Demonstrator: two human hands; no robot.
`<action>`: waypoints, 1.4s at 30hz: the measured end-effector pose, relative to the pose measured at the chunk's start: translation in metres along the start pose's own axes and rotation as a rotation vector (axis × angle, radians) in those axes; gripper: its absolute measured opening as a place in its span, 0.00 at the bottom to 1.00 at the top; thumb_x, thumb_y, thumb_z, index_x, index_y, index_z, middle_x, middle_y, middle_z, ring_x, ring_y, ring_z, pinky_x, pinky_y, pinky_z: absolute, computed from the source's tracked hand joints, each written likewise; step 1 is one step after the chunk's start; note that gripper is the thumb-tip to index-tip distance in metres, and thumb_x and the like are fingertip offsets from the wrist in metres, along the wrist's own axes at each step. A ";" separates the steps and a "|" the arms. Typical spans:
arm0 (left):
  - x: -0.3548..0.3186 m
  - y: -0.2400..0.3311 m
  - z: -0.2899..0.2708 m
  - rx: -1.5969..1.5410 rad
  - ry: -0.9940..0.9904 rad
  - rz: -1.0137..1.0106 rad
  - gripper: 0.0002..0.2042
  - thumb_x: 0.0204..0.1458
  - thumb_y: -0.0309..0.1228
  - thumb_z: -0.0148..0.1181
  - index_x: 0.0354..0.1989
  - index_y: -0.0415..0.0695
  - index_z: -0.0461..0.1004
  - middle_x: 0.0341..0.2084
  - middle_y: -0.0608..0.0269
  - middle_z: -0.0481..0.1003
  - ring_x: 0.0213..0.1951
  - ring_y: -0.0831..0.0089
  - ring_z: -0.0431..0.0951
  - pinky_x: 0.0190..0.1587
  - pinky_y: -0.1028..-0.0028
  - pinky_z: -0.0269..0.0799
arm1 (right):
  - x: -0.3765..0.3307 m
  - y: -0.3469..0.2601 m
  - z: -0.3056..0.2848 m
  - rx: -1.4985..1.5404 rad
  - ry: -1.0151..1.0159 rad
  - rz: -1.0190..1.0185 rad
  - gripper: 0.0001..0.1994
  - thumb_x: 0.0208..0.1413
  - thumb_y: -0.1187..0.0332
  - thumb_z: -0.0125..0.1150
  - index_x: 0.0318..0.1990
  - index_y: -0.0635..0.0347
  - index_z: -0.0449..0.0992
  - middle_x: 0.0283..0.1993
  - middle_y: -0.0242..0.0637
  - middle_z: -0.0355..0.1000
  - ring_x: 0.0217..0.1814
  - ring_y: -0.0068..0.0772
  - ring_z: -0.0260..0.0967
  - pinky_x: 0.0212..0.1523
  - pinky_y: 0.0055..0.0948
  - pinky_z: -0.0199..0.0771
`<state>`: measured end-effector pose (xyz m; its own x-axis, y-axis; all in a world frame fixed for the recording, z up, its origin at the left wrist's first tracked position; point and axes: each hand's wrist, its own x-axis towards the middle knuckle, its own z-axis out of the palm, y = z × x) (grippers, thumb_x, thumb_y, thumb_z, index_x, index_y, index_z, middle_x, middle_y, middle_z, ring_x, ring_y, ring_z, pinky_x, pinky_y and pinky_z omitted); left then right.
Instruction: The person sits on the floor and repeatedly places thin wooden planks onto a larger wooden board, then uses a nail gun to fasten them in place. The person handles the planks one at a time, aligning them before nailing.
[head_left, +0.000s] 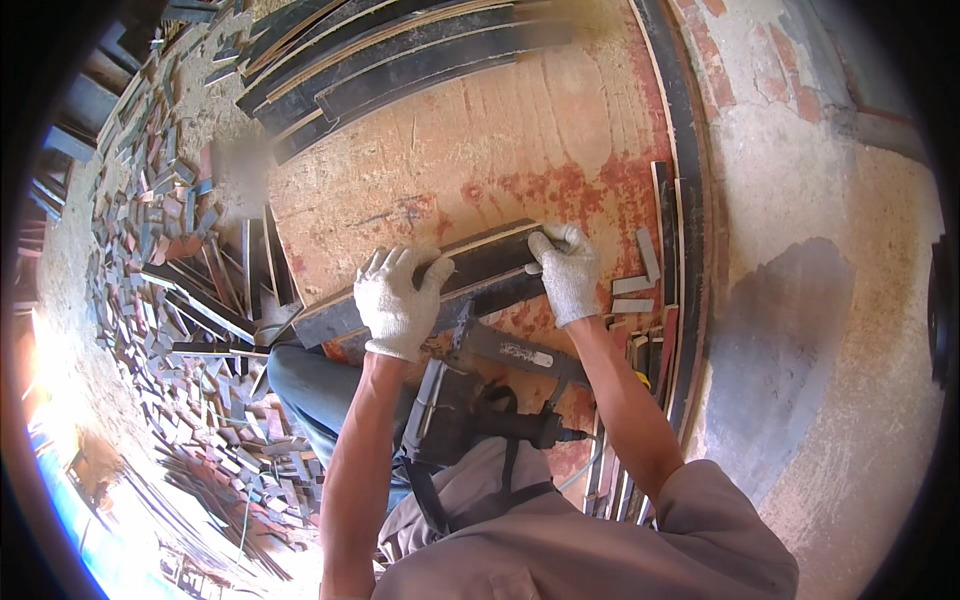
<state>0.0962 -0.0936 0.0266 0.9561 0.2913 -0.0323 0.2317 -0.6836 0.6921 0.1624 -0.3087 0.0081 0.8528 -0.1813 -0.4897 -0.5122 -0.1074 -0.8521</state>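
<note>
Both my hands wear white knitted gloves and grip dark-faced wooden strips laid slantwise across the worn board. My left hand [397, 303] is closed on the strips left of their middle, its thumb lying toward the right. At their right end, my right hand [567, 272] pinches the upper dark wooden strip [490, 258], thumb on its face. A second dark strip lies along its near side, partly covered by my left hand. Close below the strips, in front of my body, is a black and grey tool resembling a nail gun [515, 350]; neither hand touches it.
The stained wooden board [400, 150] carries a stack of long dark strips [420, 60] at its far side. Small pale offcuts [633, 304] lie right of my right hand, beside long strips [688, 190] along the edge. Heaped scrap blocks [185, 215] cover the floor at left.
</note>
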 end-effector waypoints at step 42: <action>0.000 -0.001 0.005 0.040 0.158 0.037 0.07 0.43 0.37 0.73 0.22 0.49 0.82 0.22 0.67 0.79 0.33 0.61 0.77 0.44 0.60 0.70 | -0.093 -0.120 -0.095 -0.364 -0.381 0.314 0.13 0.60 0.68 0.59 0.22 0.59 0.71 0.18 0.33 0.66 0.18 0.28 0.65 0.24 0.30 0.66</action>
<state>0.0970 -0.0965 0.0227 0.9248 0.3646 0.1088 0.2065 -0.7210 0.6614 0.1346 -0.3721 0.1734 0.5975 0.0967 -0.7960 -0.6896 -0.4445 -0.5717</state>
